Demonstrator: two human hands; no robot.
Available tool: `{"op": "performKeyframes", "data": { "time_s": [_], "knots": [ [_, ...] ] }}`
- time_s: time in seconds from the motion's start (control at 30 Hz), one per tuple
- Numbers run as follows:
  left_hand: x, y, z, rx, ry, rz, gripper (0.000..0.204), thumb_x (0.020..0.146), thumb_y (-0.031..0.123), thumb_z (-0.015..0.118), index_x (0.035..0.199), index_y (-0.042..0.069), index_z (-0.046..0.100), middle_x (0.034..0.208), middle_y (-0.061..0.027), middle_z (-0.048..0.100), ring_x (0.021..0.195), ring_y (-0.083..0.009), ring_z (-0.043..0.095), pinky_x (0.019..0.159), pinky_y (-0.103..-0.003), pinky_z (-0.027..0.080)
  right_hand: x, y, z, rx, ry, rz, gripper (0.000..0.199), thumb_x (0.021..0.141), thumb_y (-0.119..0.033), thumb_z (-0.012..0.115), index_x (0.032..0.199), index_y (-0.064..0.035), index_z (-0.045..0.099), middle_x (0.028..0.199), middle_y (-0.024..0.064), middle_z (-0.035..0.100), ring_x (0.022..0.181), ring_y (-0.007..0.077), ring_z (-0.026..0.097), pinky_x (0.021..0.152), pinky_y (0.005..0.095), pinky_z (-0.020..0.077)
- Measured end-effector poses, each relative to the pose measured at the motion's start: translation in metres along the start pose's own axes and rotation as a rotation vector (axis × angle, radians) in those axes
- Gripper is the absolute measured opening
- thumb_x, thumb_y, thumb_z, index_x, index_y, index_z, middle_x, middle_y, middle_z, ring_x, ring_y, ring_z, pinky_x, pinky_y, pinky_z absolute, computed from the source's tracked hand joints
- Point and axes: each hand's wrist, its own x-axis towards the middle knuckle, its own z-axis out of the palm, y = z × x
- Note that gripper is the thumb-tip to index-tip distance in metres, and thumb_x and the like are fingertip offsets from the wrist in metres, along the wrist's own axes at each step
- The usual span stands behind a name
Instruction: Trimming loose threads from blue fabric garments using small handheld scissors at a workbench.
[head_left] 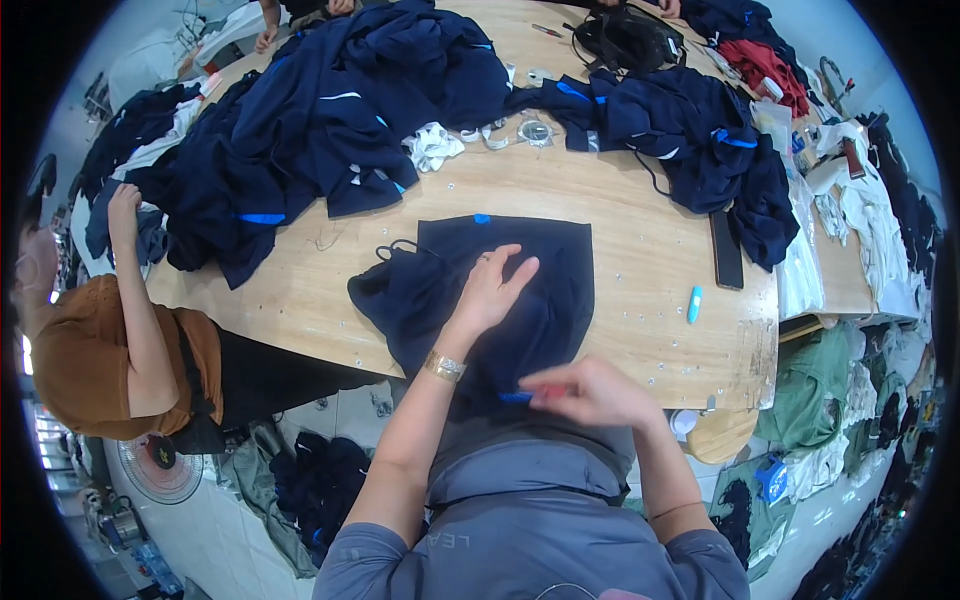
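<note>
A navy blue garment (545,270) with a dark drawstring and a small bright blue tab lies on the wooden table in front of me, its near part hanging toward my lap. My left hand (497,287) rests on the middle of it, fingers stretched and thumb spread, holding nothing. Close to the garment's near edge, my right hand (592,392) is curled. Something small and reddish shows at its fingers, too blurred to name. Just under those fingertips is a blue patch (514,397) on the cloth.
Heaped navy garments (350,90) cover the far left, and another navy pile (680,130) lies far right. A phone (727,250) and a turquoise pen-like tool (694,305) lie to my right. At my left stands a person in brown (110,350). A black bag (630,40) sits at the back.
</note>
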Motion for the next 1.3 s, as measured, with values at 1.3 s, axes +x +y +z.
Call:
{"op": "performKeyframes", "data": {
  "time_s": [1.3],
  "knots": [
    [-0.057,0.052,0.01,-1.51,0.163,-0.17,0.013,0.093,0.015,0.052,0.102,0.008,0.046,0.1,-0.0086,0.059,0.09,-0.0186,0.06,0.081,-0.035,0.052,0.035,0.051,0.01,0.24,0.795,-0.055,0.007,0.083,-0.006,0.061,0.087,-0.0028,0.058,0.068,-0.0017,0.054,0.063,0.0039,0.047,0.055,0.0184,0.0365]
  ]
}}
